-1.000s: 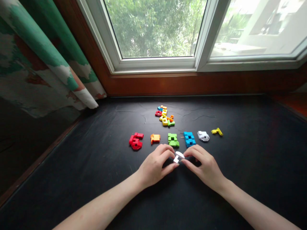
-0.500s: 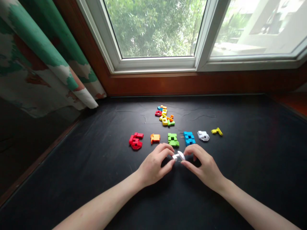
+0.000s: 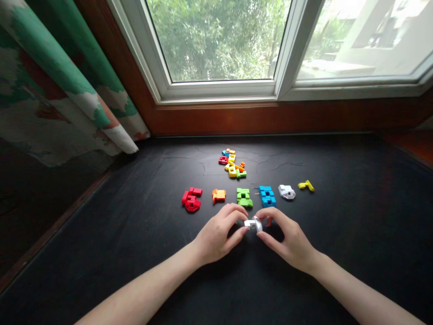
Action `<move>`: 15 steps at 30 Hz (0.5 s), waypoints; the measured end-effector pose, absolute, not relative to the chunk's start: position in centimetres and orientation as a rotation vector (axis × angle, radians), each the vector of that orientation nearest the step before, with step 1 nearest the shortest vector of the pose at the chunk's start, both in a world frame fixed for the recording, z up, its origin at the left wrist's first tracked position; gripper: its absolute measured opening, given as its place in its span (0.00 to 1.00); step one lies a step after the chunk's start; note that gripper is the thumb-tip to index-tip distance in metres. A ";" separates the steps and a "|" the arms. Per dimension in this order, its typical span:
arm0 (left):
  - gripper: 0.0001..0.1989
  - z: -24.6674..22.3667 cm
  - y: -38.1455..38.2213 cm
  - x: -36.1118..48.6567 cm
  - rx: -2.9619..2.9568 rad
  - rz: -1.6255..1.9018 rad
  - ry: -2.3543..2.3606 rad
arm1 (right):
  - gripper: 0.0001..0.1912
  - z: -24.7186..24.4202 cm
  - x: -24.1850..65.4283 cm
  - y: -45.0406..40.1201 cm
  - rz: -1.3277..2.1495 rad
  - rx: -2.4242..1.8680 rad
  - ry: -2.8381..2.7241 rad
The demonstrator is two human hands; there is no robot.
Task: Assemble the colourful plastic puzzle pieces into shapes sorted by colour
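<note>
A small white plastic toy piece is held up between my two hands, with a curved white part at its right end. My left hand pinches its left end between thumb and fingers. Thumb and fingertips of my right hand grip the curved part from the right. Whether these are one piece or two, I cannot tell. Just beyond my hands lies a row of plastic toy pieces: red, orange, green, blue, white and yellow.
Farther back, a small heap of mixed coloured pieces lies on the black tabletop. A window with a white frame stands behind the table. A patterned curtain hangs at the left.
My right hand has tilted the curved white part more upright, and its fingers have shifted slightly lower. The left hand is nearly still. The coloured pieces have not moved.
</note>
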State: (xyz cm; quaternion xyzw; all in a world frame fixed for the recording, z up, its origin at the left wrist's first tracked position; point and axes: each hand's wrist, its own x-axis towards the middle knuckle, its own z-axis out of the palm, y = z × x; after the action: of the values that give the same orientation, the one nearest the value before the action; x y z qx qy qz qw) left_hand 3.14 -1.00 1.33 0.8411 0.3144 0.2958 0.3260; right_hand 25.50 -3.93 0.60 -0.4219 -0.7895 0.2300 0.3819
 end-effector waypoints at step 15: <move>0.04 0.8 -0.9 3.2 2.215 0.848 0.848 | 0.14 0.8 25.7 -3.7 0.596 -0.959 -2.021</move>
State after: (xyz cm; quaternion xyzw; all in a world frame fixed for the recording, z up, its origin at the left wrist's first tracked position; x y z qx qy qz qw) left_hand 3.16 -0.85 0.84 0.8371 0.3204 0.3205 0.3064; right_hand 25.69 -3.72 0.78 -0.3794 -0.7996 0.2356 0.4015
